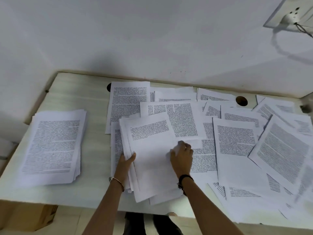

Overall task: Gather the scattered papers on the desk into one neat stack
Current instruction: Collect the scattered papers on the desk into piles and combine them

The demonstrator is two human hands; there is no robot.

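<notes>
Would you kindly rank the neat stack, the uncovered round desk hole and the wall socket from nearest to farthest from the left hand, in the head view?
Measured from the left hand, which grips the left edge of a sheaf:
1. The neat stack, just to its left on the desk.
2. The uncovered round desk hole, far right, near the back edge.
3. The wall socket, top right on the wall.

Desk [94,106]: pale laminate with faint streaked wood-grain print, smooth, low sheen. Cable hole [241,100] at 1 o'clock: dark, apparently plastic-lined. Neat stack [54,145] at 9 o'clock: matt white paper, black printed text, edges slightly uneven. Scattered papers [237,141] from centre to 3 o'clock: same matt printed paper, flat and uncreased. Wall [135,39] at 12 o'clock: matt painted plaster. Socket [290,17] at 1 o'clock: smooth white plastic. Box [28,216] at 7 o'clock: brown matt cardboard.
</notes>
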